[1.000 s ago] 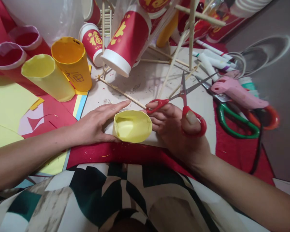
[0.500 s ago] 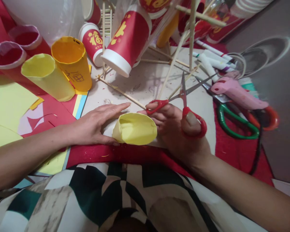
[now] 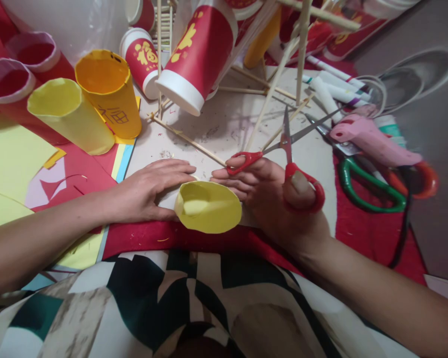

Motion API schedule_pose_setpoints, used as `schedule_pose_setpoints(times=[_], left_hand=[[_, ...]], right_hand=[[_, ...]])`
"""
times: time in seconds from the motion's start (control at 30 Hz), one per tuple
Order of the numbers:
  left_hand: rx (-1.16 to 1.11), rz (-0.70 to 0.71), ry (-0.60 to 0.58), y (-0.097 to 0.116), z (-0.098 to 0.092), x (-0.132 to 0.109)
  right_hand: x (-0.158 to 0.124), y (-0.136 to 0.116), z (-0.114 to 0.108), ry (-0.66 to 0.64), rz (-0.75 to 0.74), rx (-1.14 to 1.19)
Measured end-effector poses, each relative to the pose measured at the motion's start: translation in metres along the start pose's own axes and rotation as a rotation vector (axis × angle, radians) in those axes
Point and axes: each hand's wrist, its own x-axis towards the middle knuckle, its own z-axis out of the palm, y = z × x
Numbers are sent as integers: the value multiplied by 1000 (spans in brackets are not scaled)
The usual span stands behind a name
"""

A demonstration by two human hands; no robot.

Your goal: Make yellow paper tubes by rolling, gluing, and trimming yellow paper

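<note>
A yellow paper tube [image 3: 209,209] lies tilted between my hands, its oval opening facing me. My left hand [image 3: 155,189] is around its left side, thumb at the near edge and fingers behind it. Red-handled scissors [image 3: 285,142] hang on the thumb and a finger of my right hand [image 3: 272,204], their blades spread and pointing away from me. That hand is turned palm up, with its other fingers close to the tube's right rim. The far side of the tube is hidden.
Upright yellow [image 3: 65,119] and orange [image 3: 112,99] tubes stand at left beside coloured paper [image 3: 82,169]. Ahead are red paper cups [image 3: 201,54] and a wooden stick frame [image 3: 188,141]. Markers [image 3: 336,92], a pink glue gun [image 3: 373,139] and green-handled scissors [image 3: 373,194] lie at right.
The yellow tube has tipped slightly toward me, showing more of its inside. My left fingers have drawn in a little. The scissors stay spread in my right hand.
</note>
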Motion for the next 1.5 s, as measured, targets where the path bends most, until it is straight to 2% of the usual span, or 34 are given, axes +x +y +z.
schedule_pose_setpoints(times=[0.3, 0.47, 0.9, 1.17, 1.5], left_hand=[[28, -38, 11, 1, 2, 2], [43, -41, 26, 1, 6, 1], [4, -88, 18, 7, 13, 9], [-19, -136, -3, 7, 16, 12], [4, -148, -23, 10, 14, 12]], right_hand=[[-1, 0, -1, -37, 13, -4], [-2, -2, 1, -13, 40, 22], [-4, 4, 1, -130, -77, 10], [-9, 6, 1, -93, -36, 6], [-7, 3, 2, -101, -73, 1]])
